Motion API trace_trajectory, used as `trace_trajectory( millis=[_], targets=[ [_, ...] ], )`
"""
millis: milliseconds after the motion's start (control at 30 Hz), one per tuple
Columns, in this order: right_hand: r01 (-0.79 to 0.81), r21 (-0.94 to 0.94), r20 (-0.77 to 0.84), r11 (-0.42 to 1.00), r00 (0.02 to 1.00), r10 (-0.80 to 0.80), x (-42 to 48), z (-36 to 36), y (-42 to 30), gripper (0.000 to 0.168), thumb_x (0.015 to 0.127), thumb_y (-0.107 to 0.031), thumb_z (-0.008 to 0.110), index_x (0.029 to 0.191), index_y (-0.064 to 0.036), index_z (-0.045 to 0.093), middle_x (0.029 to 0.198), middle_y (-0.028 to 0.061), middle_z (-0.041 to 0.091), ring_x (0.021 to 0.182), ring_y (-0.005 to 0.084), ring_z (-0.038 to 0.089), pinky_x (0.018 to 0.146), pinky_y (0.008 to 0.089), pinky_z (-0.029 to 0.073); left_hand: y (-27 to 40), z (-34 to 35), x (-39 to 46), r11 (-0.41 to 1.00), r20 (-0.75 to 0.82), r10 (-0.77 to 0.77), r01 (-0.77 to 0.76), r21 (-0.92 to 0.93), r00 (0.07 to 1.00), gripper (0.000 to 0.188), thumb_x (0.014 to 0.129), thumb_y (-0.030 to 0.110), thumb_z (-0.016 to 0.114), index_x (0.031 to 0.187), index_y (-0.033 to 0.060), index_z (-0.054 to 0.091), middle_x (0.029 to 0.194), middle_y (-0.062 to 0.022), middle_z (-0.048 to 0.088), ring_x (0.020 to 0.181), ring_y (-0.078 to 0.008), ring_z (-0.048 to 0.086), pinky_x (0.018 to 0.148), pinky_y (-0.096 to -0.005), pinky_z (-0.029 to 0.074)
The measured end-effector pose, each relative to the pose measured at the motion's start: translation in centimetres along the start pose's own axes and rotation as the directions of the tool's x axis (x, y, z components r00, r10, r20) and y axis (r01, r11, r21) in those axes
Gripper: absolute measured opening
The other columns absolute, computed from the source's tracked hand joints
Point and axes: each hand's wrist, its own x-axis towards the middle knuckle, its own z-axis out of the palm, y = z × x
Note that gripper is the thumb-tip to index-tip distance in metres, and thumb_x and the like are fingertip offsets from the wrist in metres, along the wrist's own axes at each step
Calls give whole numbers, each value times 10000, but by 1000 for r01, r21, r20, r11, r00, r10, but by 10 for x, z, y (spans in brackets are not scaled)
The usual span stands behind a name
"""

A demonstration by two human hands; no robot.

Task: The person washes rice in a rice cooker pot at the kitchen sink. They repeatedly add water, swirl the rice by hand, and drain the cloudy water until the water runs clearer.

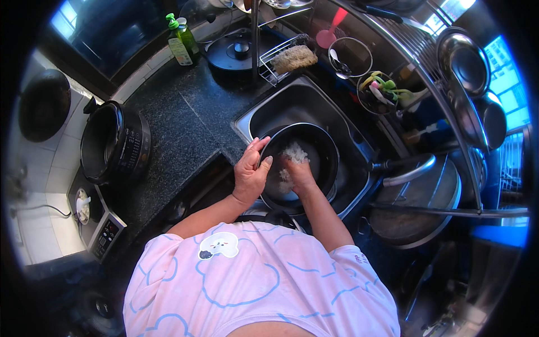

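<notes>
A dark, round pot point(322, 168) is tilted over the steel sink point(290, 99), its opening turned up towards me. My left hand point(250, 170) grips its left rim, thumb on the near side and fingers along the outer wall. Inside the pot, my right hand point(298, 173) holds a whitish, ragged clump point(296, 152). More of the white stuff shows beside the wrist; whether it is a scrubber or food I cannot tell. The fingertips of the right hand are hidden by the clump.
A faucet point(408, 170) reaches in from the right. Behind the sink, a loofah sponge point(294, 59) lies on a wire rack. Left on the granite counter point(185, 113) stand an open electric cooker point(116, 143), green pump bottle point(180, 44) and lidded pan point(231, 54). A metal dish rack point(457, 139) rises at right.
</notes>
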Motion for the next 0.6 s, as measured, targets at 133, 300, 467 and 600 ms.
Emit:
trace_trajectory(
  millis=[133,300,467,600],
  targets=[
    [-60,109,-110,992,991,72,9,-18,17,306,893,-245,596,1100,-21,616,1026,130,658,914,271,640,785,359,516,1,-2,-1,999,27,-30,31,-39,999,250,872,-22,605,698,12,428,1325,-164,563,1254,-214,477,1017,-315,354],
    [250,-905,226,344,968,-109,4,-22,21,337,884,-339,563,1080,-78,644,1059,155,639,953,301,608,820,417,484,-4,-5,-3,993,23,-66,67,-92,998,315,866,-28,613,674,38,372,1355,-172,538,1230,-176,480,1002,-305,359],
    [263,-962,270,-66,903,-333,13,-11,-1,439,873,-285,532,1269,-100,573,1401,213,440,1306,411,376,1071,488,340,-4,-5,-4,983,27,-111,113,-144,993,350,861,-24,628,671,41,343,1342,-182,545,1198,-193,508,988,-294,374],
    [255,-927,322,-275,916,-238,46,-3,13,456,876,-260,527,1302,-101,543,1420,196,418,1353,382,320,1080,505,330,-5,-5,-3,960,8,-195,192,-205,981,365,862,-24,635,669,51,334,1328,-173,561,1046,-138,539,932,-261,394]
  ],
)
